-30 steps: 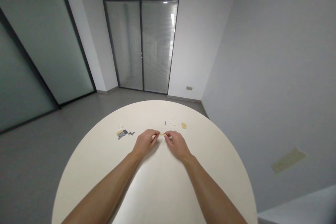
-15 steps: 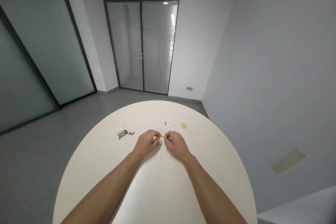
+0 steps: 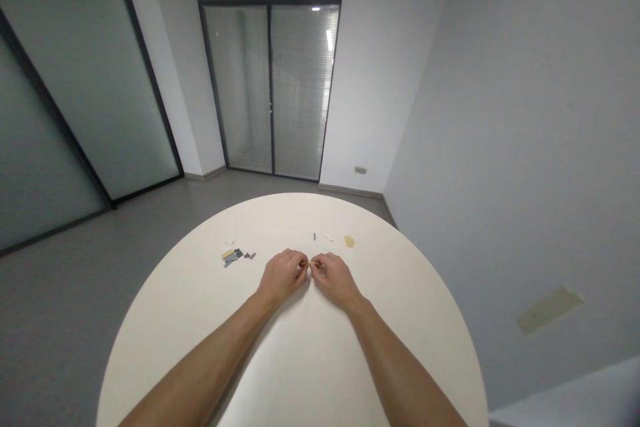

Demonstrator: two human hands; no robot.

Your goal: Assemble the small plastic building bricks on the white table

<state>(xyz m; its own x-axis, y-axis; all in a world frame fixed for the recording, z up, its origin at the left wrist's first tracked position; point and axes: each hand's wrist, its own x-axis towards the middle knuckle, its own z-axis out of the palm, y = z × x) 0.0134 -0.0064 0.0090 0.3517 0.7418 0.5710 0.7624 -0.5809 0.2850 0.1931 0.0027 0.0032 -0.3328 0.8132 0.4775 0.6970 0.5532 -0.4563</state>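
My left hand (image 3: 284, 275) and right hand (image 3: 334, 276) nearly met over the round off-white table (image 3: 310, 367), fingertips pinched on a small yellow strip (image 3: 311, 263) between them, mostly hidden by my fingers. Just beyond lay a small blue-grey rectangle (image 3: 315, 237), a thin white piece (image 3: 329, 238) and a flat yellow piece (image 3: 349, 241). Leftward sat a loose heap of flat grey, dark and yellow pieces (image 3: 231, 257).
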